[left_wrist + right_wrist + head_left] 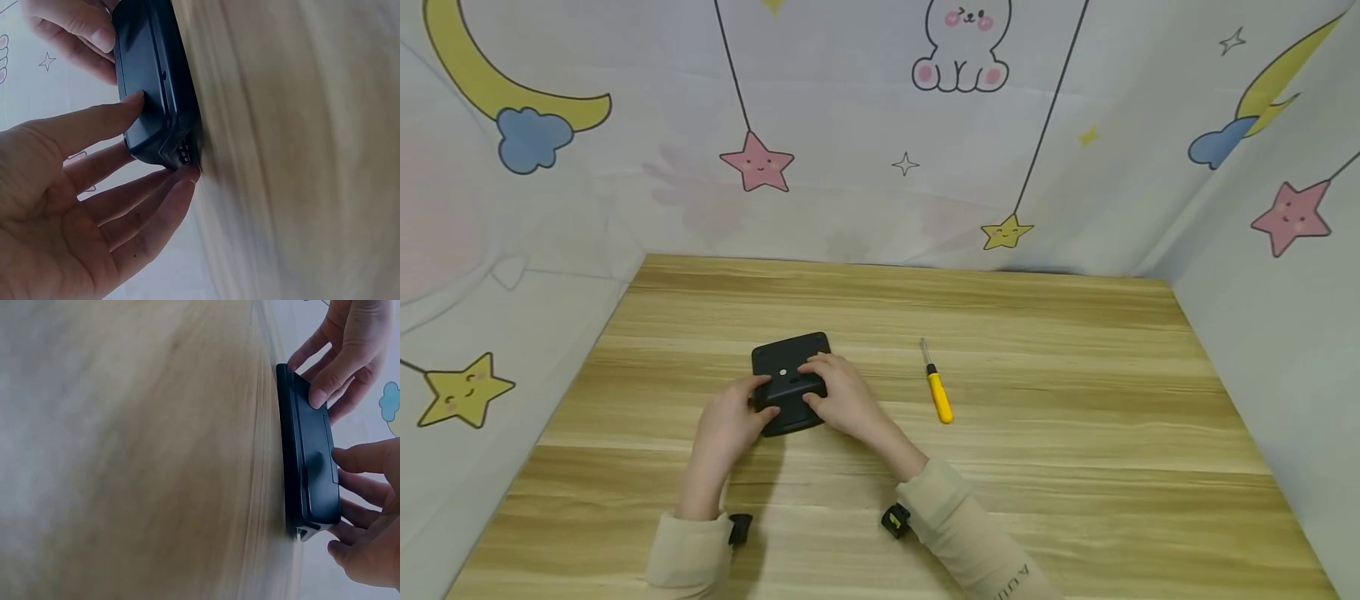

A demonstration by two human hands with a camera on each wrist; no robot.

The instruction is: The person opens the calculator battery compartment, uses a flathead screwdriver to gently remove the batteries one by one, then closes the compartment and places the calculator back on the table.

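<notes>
A black flat plastic device (790, 423) with a raised ridge across it lies on the wooden table, a small pale round spot on its upper face. My left hand (730, 421) holds the left end of the ridge between thumb and fingers. At the ridge's right part my right hand (847, 398) grips it, thumb on the near side and fingers on the far side. The left wrist view shows the left thumb on the sloping face of the device (147, 69) and fingertips at its end, near small light marks. In the right wrist view, both hands touch the device (309, 450).
A screwdriver (940, 397) with a yellow handle lies right of the device, its tip pointing away. Printed white cloth (865, 200) hangs behind the table (1075, 467) and along both sides. A small black wrist piece (895, 520) sits by the right cuff.
</notes>
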